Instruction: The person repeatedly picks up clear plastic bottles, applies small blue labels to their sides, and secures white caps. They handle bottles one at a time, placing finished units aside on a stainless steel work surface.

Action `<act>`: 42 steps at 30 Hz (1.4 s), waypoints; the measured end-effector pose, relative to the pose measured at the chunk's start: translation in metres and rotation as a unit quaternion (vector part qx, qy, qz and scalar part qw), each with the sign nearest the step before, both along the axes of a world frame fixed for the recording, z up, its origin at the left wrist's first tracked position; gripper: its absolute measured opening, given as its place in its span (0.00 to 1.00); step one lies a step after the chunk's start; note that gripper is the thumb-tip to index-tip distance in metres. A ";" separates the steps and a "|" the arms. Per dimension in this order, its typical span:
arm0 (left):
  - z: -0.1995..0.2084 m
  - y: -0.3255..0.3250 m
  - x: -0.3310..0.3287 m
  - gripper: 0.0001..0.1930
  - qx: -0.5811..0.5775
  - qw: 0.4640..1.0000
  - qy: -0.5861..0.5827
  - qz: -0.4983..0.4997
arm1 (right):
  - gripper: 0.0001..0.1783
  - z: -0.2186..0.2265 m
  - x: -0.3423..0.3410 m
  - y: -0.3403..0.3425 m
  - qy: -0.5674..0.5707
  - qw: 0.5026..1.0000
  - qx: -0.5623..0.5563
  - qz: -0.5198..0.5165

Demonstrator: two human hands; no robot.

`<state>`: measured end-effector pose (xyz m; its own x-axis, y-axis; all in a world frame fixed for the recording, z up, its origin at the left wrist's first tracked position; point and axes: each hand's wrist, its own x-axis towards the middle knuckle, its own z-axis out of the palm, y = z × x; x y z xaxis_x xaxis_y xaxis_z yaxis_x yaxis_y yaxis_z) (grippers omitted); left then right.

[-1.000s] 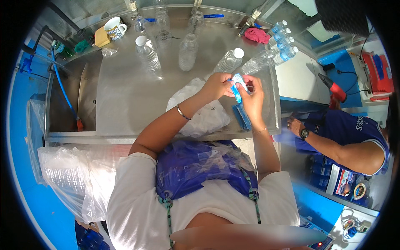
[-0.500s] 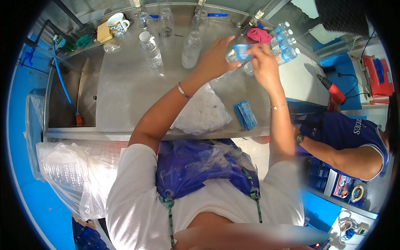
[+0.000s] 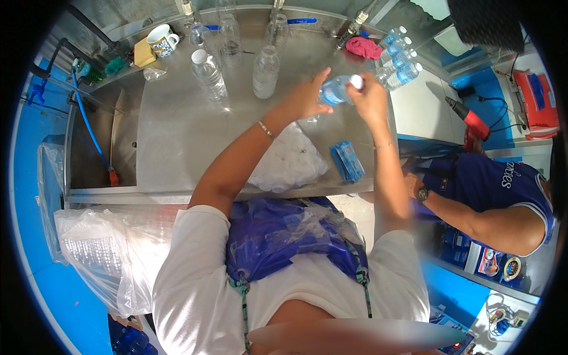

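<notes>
A clear plastic bottle with a blue label and white cap is held tilted over the steel counter, cap toward the right. My left hand has its thumb and fingers around the bottle's lower end. At the cap end, my right hand grips the bottle near its neck. A bag of white caps lies near the counter's front edge. To its right is a stack of blue labels. An unlabelled capped bottle and an uncapped bottle stand left of my hands.
Several labelled bottles stand at the far right beside a pink cloth. A sink is at left, with a mug and yellow sponge behind. A co-worker's arm and a red heat gun are at right.
The bottle in my hands has turned, so its white cap now shows at the right. My right hand has moved from the label to the cap end.
</notes>
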<state>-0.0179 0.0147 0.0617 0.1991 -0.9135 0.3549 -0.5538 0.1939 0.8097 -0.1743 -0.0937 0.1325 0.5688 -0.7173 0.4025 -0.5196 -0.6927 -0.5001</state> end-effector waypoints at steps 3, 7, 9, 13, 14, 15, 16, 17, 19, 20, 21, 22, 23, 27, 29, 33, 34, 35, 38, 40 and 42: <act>0.008 0.030 -0.002 0.39 -0.045 0.999 -0.021 0.004 | 0.20 -0.004 -0.051 -0.022 -0.010 0.996 0.003 -0.089; 0.016 0.075 0.014 0.23 -0.058 0.997 -0.005 0.056 | 0.20 -0.006 -0.113 -0.058 0.037 0.983 -0.067 -0.165; 0.020 0.086 0.015 0.17 -0.021 0.996 0.029 0.079 | 0.21 -0.003 -0.127 -0.071 0.050 0.980 -0.084 -0.172; 0.027 0.090 0.010 0.15 -0.005 0.996 0.056 0.068 | 0.28 0.008 -0.134 -0.060 0.040 0.981 -0.058 -0.180; 0.029 0.092 0.009 0.15 -0.011 0.997 0.055 0.056 | 0.26 0.008 -0.133 -0.050 0.020 0.983 -0.028 -0.181; 0.030 0.095 0.009 0.15 -0.008 0.998 0.047 0.051 | 0.25 0.004 -0.135 -0.035 -0.024 0.980 -0.058 -0.188; 0.030 0.098 0.011 0.15 -0.001 0.998 0.042 0.043 | 0.23 -0.004 -0.137 -0.017 -0.054 0.977 -0.073 -0.191; 0.031 0.103 0.012 0.15 0.016 0.998 0.040 0.042 | 0.22 -0.015 -0.141 0.003 -0.026 0.986 -0.035 -0.158; 0.031 0.113 0.016 0.15 0.026 0.996 0.059 0.057 | 0.19 -0.047 -0.147 0.040 0.035 0.998 0.017 -0.044; 0.031 0.116 0.017 0.15 0.036 0.994 0.071 0.068 | 0.19 -0.065 -0.148 0.053 0.054 0.998 0.043 -0.003; 0.031 0.118 0.018 0.15 0.045 0.994 0.075 0.072 | 0.19 -0.084 -0.147 0.064 0.100 0.990 0.095 -0.004; 0.031 0.119 0.018 0.15 0.053 0.993 0.079 0.076 | 0.18 -0.097 -0.149 0.070 0.062 0.994 0.095 0.005; 0.031 0.120 0.017 0.15 0.048 0.993 0.083 0.074 | 0.18 -0.110 -0.149 0.075 0.048 0.992 0.118 -0.012; 0.031 0.114 0.004 0.14 0.028 0.995 0.077 0.052 | 0.15 -0.132 -0.151 0.072 0.027 0.992 0.119 -0.035; 0.029 0.111 -0.003 0.13 0.018 0.995 0.086 0.040 | 0.14 -0.135 -0.151 0.067 0.009 0.992 0.122 -0.037; 0.021 0.113 -0.007 0.14 0.071 0.990 0.117 -0.017 | 0.14 -0.134 -0.147 0.066 -0.012 0.993 0.110 -0.030; 0.019 0.115 -0.006 0.14 0.075 0.990 0.115 -0.021 | 0.14 -0.130 -0.143 0.067 0.006 0.993 0.108 -0.041; 0.018 0.116 -0.006 0.14 0.065 0.991 0.115 -0.031 | 0.14 -0.124 -0.139 0.069 -0.015 0.995 0.091 -0.024; 0.018 0.120 -0.012 0.16 0.102 0.980 0.166 -0.022 | 0.14 -0.091 -0.112 0.078 -0.054 0.997 0.058 0.007; 0.019 0.123 -0.022 0.16 0.046 0.979 0.194 -0.044 | 0.14 -0.058 -0.084 0.091 -0.115 0.990 0.064 0.055; 0.020 0.122 -0.026 0.16 0.004 0.956 0.283 -0.077 | 0.16 -0.028 -0.048 0.106 -0.132 0.980 0.056 0.138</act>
